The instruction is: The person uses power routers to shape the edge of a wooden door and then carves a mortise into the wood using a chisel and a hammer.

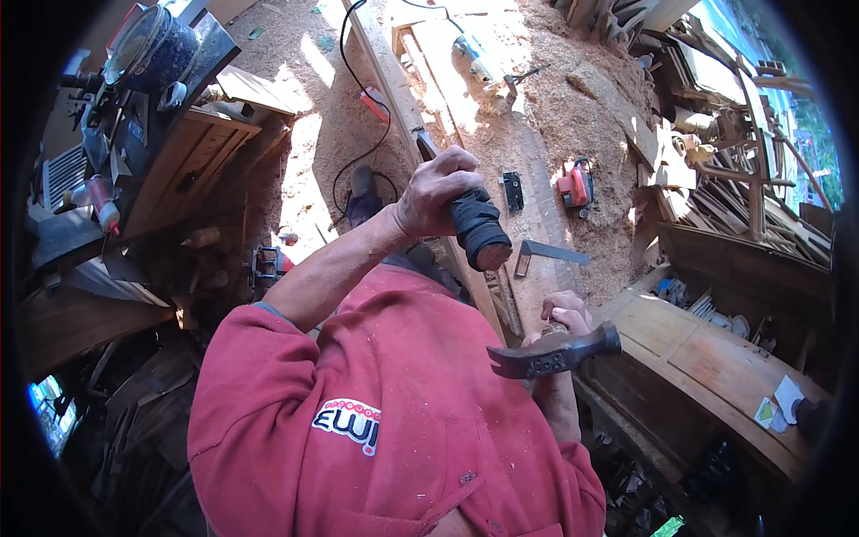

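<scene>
My left hand (438, 192) is closed around a chisel (479, 228) whose thick handle is wrapped in black tape. The bare wooden butt of the handle tilts toward me, and its blade points down at a long wooden beam (380, 67). Whether the blade's edge touches the wood is hard to see. On the right, my right hand (565, 315) grips a claw hammer (555, 356) by its handle. Its dark steel head is held near my chest, apart from the chisel. Most of the hammer's handle is hidden behind its head and my fingers.
Right of the beam, a try square (553, 252), a small black block-like tool (513, 191) and a red power tool (575, 185) lie on a dusty board. Farther off is a blue-white power tool (474, 58). A black cable (365, 148) loops left. A wooden cabinet (716, 358) stands right.
</scene>
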Demonstrator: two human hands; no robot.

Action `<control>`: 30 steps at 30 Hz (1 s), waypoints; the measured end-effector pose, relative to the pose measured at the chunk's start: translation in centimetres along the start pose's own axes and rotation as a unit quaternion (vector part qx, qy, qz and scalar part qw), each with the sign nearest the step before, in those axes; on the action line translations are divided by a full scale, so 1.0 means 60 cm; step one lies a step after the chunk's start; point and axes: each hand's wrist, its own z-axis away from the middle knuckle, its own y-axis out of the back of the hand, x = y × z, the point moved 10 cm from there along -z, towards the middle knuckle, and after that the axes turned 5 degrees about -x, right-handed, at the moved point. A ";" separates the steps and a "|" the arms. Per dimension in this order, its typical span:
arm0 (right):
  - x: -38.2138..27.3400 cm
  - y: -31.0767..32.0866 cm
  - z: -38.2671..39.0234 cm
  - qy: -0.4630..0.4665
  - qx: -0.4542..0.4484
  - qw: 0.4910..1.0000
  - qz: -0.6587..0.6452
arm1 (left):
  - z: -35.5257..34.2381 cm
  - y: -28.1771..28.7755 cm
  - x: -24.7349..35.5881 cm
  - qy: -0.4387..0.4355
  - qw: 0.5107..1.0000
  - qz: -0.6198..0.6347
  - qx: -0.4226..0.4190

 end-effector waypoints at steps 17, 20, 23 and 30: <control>0.017 -0.068 -0.027 -0.008 -0.069 0.996 0.061 | 0.040 -0.041 -0.017 0.001 1.000 -0.017 -0.015; 0.014 -0.039 -0.017 -0.011 -0.024 0.999 0.018 | 0.035 -0.044 -0.012 -0.048 0.998 -0.038 -0.020; 0.024 -0.049 -0.015 -0.036 -0.099 0.989 0.099 | 0.069 -0.120 0.008 -0.165 0.953 -0.099 -0.235; 0.063 -0.052 0.042 -0.098 -0.114 0.984 0.092 | 0.043 -0.079 0.021 -0.119 0.969 -0.038 -0.214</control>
